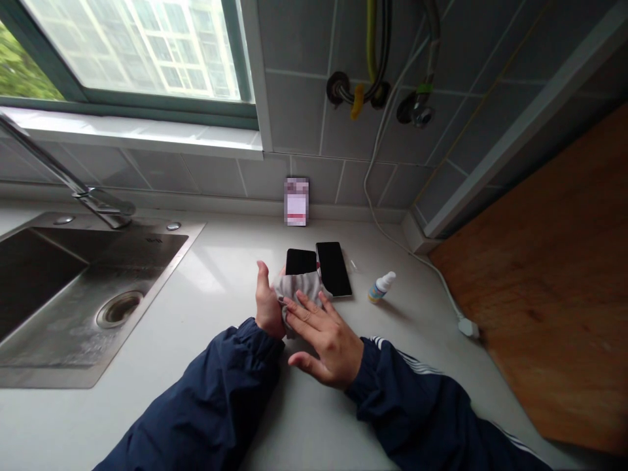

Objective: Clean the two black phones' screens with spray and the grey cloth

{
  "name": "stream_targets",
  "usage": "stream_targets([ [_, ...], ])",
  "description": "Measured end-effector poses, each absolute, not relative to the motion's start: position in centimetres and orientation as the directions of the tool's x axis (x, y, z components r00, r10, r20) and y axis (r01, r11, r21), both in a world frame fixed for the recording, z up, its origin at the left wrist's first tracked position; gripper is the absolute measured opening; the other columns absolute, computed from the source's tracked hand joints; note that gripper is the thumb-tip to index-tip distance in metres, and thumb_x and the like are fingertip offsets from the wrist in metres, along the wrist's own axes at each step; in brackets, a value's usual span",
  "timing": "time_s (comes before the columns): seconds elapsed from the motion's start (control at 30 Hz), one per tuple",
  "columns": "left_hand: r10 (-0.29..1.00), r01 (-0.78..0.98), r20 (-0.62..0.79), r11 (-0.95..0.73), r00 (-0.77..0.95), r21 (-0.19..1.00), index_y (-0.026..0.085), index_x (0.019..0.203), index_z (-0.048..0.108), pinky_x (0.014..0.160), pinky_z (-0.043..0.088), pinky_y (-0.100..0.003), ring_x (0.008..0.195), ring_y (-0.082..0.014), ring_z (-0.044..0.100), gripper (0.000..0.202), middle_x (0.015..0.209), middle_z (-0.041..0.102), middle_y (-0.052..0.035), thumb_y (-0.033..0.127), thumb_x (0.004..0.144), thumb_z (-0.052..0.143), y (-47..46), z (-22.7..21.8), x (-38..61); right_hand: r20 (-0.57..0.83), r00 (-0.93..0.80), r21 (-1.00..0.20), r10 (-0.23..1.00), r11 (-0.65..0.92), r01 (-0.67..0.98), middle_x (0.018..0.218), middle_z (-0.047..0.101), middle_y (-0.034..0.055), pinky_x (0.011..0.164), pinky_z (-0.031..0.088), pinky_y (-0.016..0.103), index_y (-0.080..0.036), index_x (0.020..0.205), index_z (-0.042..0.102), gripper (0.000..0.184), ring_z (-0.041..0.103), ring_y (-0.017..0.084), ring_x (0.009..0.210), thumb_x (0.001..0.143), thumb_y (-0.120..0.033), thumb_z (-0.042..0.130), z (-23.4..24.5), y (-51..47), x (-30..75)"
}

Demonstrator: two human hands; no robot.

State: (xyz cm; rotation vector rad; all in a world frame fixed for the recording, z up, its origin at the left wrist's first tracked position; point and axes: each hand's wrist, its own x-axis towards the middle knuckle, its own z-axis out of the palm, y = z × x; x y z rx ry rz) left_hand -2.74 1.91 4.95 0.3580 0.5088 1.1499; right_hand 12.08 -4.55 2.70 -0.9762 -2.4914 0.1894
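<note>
Looking down from the head, what comes first?

The navy left sleeve (210,392) and navy right sleeve (407,409), then the hands, close together on a grey cloth (300,289). The left hand (267,305) stands on edge with its thumb up. The right hand (324,339) lies flatter, its spread fingers (307,314) pressing in, so the cloth is clamped between them.

Why hold it that way?

Probably to keep the fabric bunched and firm. It sits on the white stone desk (216,307), overlapping the near ends of two black smartphones (300,260) (333,265).

And the phones?

They lie flat, side by side and touching or nearly so, which should keep them steady. To their right stands a small white dropper bottle (381,288), tipped on its side, just clear of the hands.

What lies on either side?

On the left is a stainless steel sink (73,307) with a drain (119,309), well away from the phones, perhaps to keep them dry. On the right is a wooden board (534,275).

And farthest off?

A pixelated card (296,201) leans against the tiled wall (314,176), below a window (142,46).
</note>
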Motion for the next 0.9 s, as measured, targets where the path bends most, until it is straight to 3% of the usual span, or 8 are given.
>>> stream_targets([
  [0.2,0.933,-0.775,-0.183,0.36,0.311,0.519,0.007,0.154,0.048,0.108,0.051,-0.054,0.12,-0.0389,0.07,0.097,0.135,0.069,-0.0247,0.081,0.096,0.023,2.2,5.3,-3.5,0.427,-0.638,-0.266,0.641,0.763,0.589,0.161,0.049,0.0102,0.132,0.016,0.057,-0.013,0.151,0.054,0.064,0.034,0.025,0.158,0.111,-0.058,0.031,2.6,-4.2,12.2],
  [0.4,0.938,-0.782,-0.19,0.347,0.291,0.518,0.007,0.154,0.048,0.11,0.05,-0.055,0.122,-0.0397,0.068,0.096,0.134,0.069,-0.0243,0.08,0.097,0.022,2.5,5.4,-3.7,0.432,-0.588,-0.251,0.684,0.718,0.65,0.162,0.048,0.0102,0.132,0.013,0.058,-0.015,0.152,0.053,0.061,0.037,0.025,0.157,0.112,-0.054,0.031,2.6,-4.2,12.2],
  [0.63,0.913,-0.755,-0.235,0.408,0.334,0.514,0.011,0.152,0.052,0.117,0.045,-0.054,0.129,-0.0377,0.065,0.089,0.135,0.07,-0.0201,0.077,0.099,0.021,2.1,5.2,-2.8,0.331,-0.546,-0.205,0.77,0.623,0.755,0.171,0.028,0.0147,0.126,0.025,0.069,-0.01,0.164,0.033,0.08,0.026,0.034,0.161,0.107,-0.066,0.026,2.0,-4.1,12.1],
  [0.77,0.891,-0.729,-0.239,0.454,0.386,0.513,0.017,0.154,0.052,0.122,0.039,-0.053,0.137,-0.0365,0.059,0.086,0.141,0.068,-0.0168,0.077,0.099,0.024,1.7,4.3,-2.3,0.335,-0.521,-0.172,0.785,0.595,0.785,0.173,0.021,0.0168,0.123,0.027,0.071,-0.012,0.169,0.012,0.09,0.017,0.038,0.162,0.104,-0.071,0.033,1.3,-3.7,12.4],
  [0.9,0.874,-0.71,-0.186,0.475,0.448,0.52,0.019,0.158,0.048,0.126,0.032,-0.052,0.144,-0.0369,0.053,0.086,0.147,0.064,-0.0155,0.078,0.099,0.028,1.4,3.2,-1.8,0.375,-0.476,-0.168,0.795,0.563,0.809,0.175,0.016,0.0156,0.123,0.028,0.07,-0.014,0.169,0.001,0.091,0.015,0.038,0.163,0.104,-0.071,0.028,0.8,-3.4,12.6],
])
